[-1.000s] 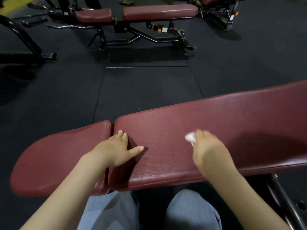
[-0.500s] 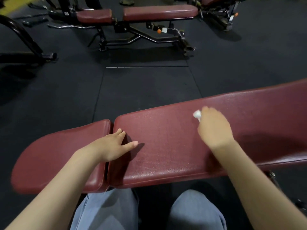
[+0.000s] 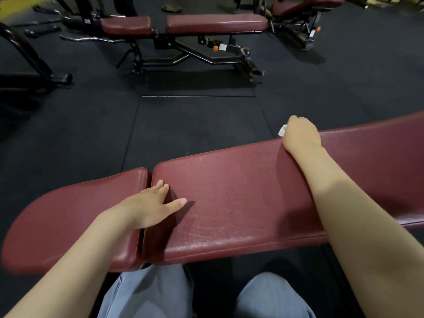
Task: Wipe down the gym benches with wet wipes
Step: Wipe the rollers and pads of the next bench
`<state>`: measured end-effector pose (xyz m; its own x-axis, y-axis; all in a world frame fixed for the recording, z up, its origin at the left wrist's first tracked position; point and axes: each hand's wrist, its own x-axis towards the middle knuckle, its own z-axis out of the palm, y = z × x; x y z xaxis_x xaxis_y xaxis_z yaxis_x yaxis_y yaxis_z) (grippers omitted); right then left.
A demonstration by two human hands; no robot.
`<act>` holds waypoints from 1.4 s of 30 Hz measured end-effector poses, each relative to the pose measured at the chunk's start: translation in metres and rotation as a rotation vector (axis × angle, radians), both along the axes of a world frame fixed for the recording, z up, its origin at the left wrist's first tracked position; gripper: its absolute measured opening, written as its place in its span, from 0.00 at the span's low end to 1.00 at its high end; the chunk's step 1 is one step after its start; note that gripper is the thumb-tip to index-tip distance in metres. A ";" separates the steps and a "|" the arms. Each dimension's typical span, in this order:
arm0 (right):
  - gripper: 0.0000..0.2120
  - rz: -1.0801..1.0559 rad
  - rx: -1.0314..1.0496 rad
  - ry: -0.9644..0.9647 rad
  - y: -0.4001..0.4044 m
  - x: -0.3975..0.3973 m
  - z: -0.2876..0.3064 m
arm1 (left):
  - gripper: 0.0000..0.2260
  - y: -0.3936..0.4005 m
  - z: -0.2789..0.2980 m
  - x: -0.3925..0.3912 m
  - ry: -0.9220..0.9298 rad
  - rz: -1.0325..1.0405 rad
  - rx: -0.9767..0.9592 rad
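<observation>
We find the long bench pad under wipe, grain glistening in patches. Right hand sits at its far edge, fingers curled over the wet wipe. Left hand rests spread by the seat gap. We advise overlapping strokes with firm, flat pressure.

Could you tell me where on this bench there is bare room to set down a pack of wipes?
The long pad lies bare between the left hand at the pad gap and the right forearm. The seat pad is bare beyond the left arm. The far edge is taken by the right hand gripping the wipe.
</observation>
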<state>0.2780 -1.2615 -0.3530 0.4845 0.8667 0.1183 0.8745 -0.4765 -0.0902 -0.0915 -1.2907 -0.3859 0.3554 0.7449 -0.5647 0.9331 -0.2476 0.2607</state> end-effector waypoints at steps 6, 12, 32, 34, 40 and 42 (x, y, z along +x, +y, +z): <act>0.08 0.014 0.055 0.004 -0.076 -0.018 -0.003 | 0.39 -0.001 -0.007 -0.007 -0.040 0.000 0.015; 0.06 0.004 0.100 0.028 -0.184 -0.043 -0.008 | 0.41 -0.003 -0.010 -0.004 -0.035 0.005 0.030; 0.04 0.360 0.125 0.407 -0.105 -0.170 -0.006 | 0.36 -0.011 -0.025 -0.007 -0.109 0.065 0.143; 0.06 0.396 0.101 0.418 -0.097 -0.192 -0.010 | 0.32 -0.012 -0.026 -0.010 -0.166 0.120 0.124; 0.11 0.460 -0.004 0.413 -0.080 -0.235 -0.027 | 0.29 -0.014 -0.036 -0.011 -0.243 0.151 0.208; 0.11 0.431 -0.002 0.399 -0.073 -0.245 -0.034 | 0.27 -0.015 -0.042 -0.017 -0.287 0.118 0.279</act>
